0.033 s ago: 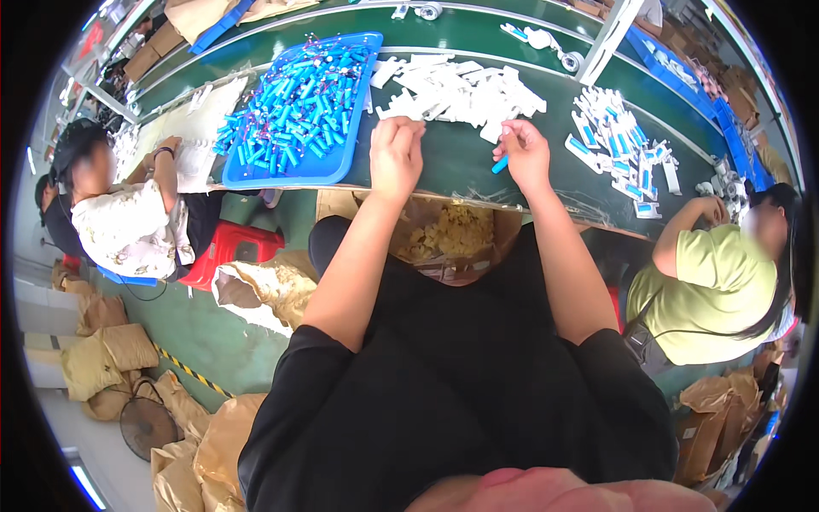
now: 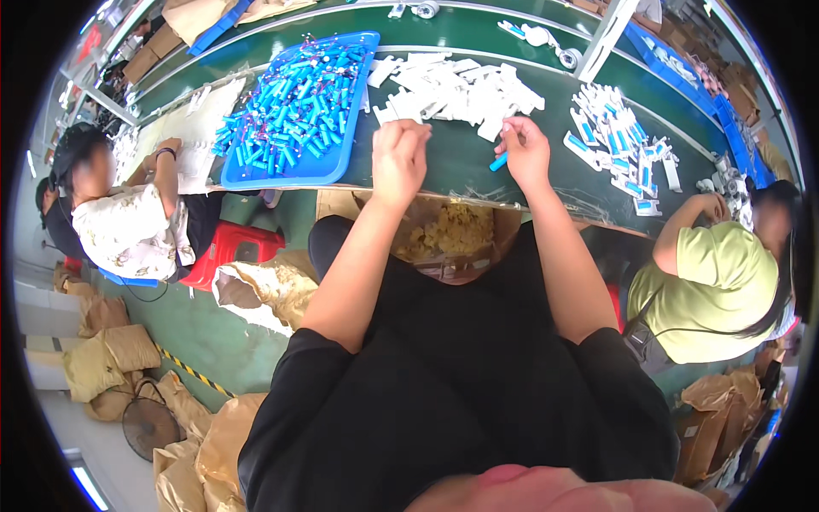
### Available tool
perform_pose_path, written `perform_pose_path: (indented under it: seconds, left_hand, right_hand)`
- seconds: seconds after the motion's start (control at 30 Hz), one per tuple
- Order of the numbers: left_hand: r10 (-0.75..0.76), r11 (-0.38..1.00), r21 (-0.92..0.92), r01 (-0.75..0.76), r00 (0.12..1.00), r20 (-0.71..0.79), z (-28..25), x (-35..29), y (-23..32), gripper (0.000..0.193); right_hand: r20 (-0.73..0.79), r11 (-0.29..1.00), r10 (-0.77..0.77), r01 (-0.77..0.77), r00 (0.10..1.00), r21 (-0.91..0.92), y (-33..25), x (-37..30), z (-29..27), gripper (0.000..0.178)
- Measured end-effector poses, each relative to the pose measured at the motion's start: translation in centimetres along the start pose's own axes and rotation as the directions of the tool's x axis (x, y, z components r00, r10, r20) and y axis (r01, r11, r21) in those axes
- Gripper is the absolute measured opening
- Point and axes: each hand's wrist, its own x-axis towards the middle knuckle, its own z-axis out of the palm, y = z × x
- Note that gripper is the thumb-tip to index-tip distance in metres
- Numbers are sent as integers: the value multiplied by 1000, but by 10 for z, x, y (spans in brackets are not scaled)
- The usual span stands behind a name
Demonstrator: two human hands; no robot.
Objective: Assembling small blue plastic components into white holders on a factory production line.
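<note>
My right hand (image 2: 526, 154) is closed on a blue cylindrical battery (image 2: 499, 162), which sticks out below the fingers on their left side. To its left, my left hand (image 2: 399, 162) hovers over the bench with fingers curled into a pinch. Whatever that pinch may hold is hidden. Just beyond both hands lies a heap of white plastic casings (image 2: 465, 90). A blue tray (image 2: 328, 175) on the left is heaped with blue batteries (image 2: 294, 111) bearing thin wires. Right of my right hand lies a pile of white casings with blue batteries in them (image 2: 618, 141).
The green bench (image 2: 444, 171) ends close to my body, above an open box of yellowish material (image 2: 448, 230). Co-workers sit at left (image 2: 128, 213) and right (image 2: 717, 282). A metal post (image 2: 606, 38) rises beyond the bench. A red stool (image 2: 230, 252) and paper sacks (image 2: 226, 444) stand on the floor.
My left hand has shifted very slightly to the right. My right hand keeps the blue battery in nearly the same place.
</note>
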Motion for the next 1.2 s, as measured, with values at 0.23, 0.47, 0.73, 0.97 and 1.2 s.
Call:
perform_pose_path:
  seconds: [0.23,0.47,0.73,0.97,1.2]
  left_hand:
    - [102,993,-104,-62,896,432,13,-29,58,18]
    - [24,992,-120,34,889,456,6,-4,51,12]
    - [24,999,-36,5,676,737,12,13,34,7]
    - [70,980,46,-192,558,827,18,21,35,4]
    - [78,930,115,-350,493,866,23,28,40,7]
  right_hand:
    - [-92,968,-163,141,982,-208,8,-1,-8,13]
    - [36,794,-242,219,970,-568,-21,-42,-43,16]
    - [222,580,-362,405,905,-707,-24,-56,-34,42]
    - [271,536,-447,497,853,-682,-6,-46,-23,33]
    - [202,596,-588,588,783,-547,-12,-51,-36,29]
